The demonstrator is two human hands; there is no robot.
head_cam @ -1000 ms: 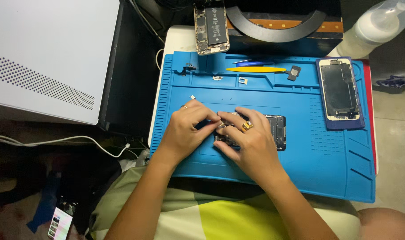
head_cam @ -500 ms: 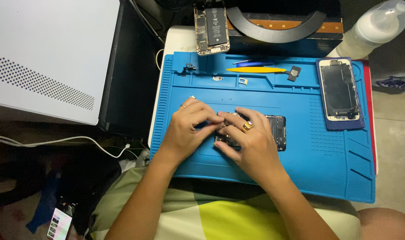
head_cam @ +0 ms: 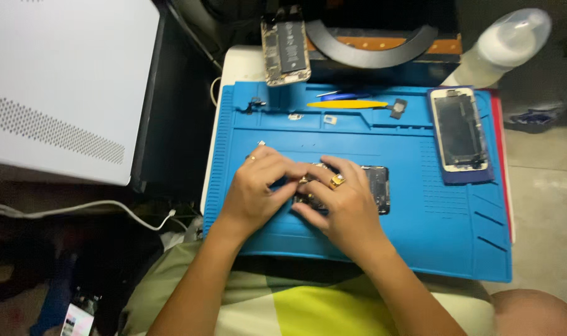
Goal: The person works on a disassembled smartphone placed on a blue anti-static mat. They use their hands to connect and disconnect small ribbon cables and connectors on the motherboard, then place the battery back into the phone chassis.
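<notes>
The left hand (head_cam: 256, 190) lies on the blue mat (head_cam: 420, 249) with its fingers curled inward, the tips pinched at the left end of an opened phone (head_cam: 373, 186); whether they clasp a small tool or only press on the phone cannot be told, since the fingers hide it. The right hand (head_cam: 342, 208), with a gold ring (head_cam: 337, 181) on one finger, rests flat over the middle of the same phone, fingers bent down onto it and touching the fingertips of the left hand. Only the right end of the phone shows beyond the knuckles, dark with its insides bare. It lies near the centre of the mat, lengthwise across it.

Along the mat's far edge sit a yellow pry tool (head_cam: 349, 104), a blue pen-like tool (head_cam: 340, 96) just behind it, and a few small loose parts (head_cam: 396, 108). At the right side of the mat lies a phone screen (head_cam: 459, 129) on a dark pad. Beyond the mat, a second opened phone (head_cam: 284, 46) leans at the back, beside a dark curved band (head_cam: 370, 53). A white squeeze bottle (head_cam: 501, 46) lies at the far right. To the left stands a white case (head_cam: 59, 87) with a perforated side.
</notes>
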